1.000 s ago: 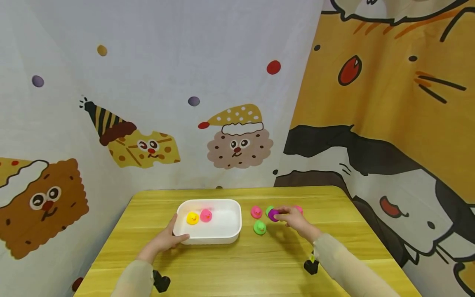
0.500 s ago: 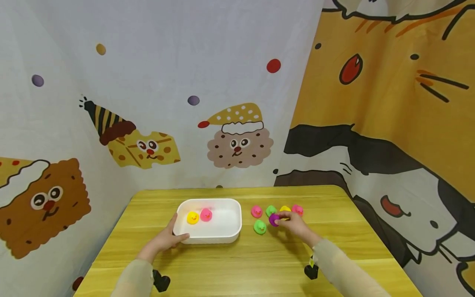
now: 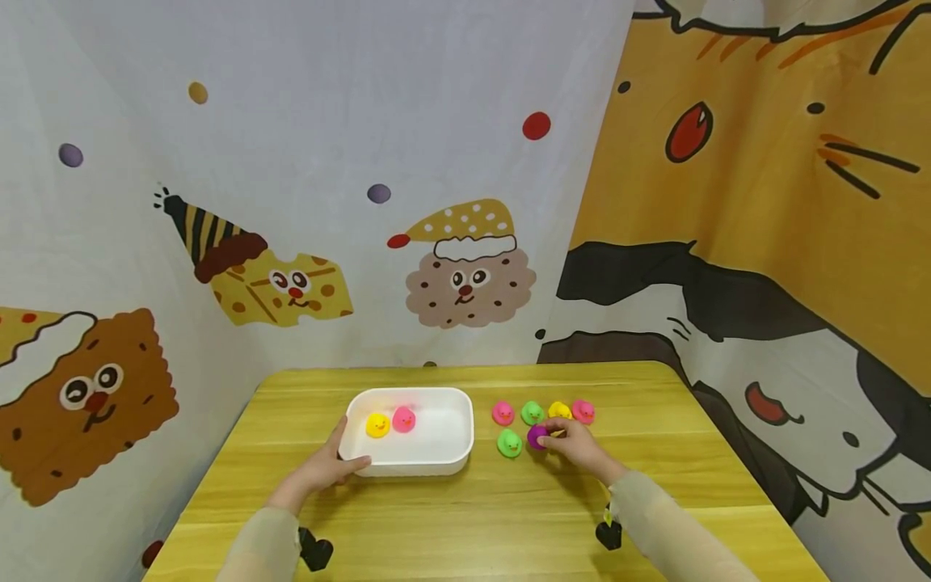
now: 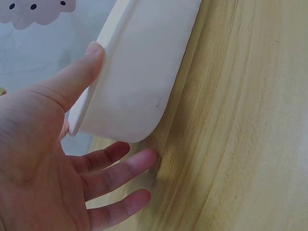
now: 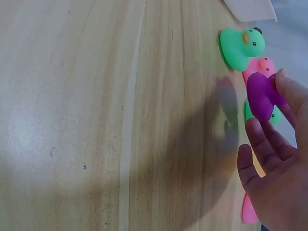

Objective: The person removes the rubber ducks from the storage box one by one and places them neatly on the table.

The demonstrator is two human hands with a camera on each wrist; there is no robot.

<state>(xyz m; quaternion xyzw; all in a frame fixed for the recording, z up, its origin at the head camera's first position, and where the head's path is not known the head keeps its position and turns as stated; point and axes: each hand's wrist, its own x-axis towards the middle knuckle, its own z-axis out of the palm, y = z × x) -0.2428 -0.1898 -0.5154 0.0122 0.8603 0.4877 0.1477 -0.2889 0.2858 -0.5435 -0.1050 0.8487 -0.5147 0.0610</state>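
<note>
My left hand point(image 3: 327, 462) holds the near left corner of a white plastic tub point(image 3: 414, 470). In the left wrist view its thumb lies on the rim of the tub point(image 4: 144, 72), while the other fingers spread loosely by the end wall. Inside the tub sit a yellow rubber duck point(image 3: 377, 426) and a pink rubber duck point(image 3: 403, 419). Between thumb and fingertips, my right hand point(image 3: 582, 447) pinches a purple rubber duck point(image 3: 537, 437). The right wrist view shows this purple duck point(image 5: 261, 96) held over the wood, its shadow falling beside it.
Right of the tub, a back row has a pink duck point(image 3: 503, 413), a green duck point(image 3: 532, 412), a yellow duck point(image 3: 559, 411) and another pink duck point(image 3: 583, 411). A second green duck point(image 3: 510, 443) sits in front. Patterned cloth point(image 3: 305, 162) hangs behind the wooden table point(image 3: 451, 533).
My right hand has drawn the purple duck slightly toward me, uncovering the green and yellow ducks in the back row. The left hand and tub stay in place.
</note>
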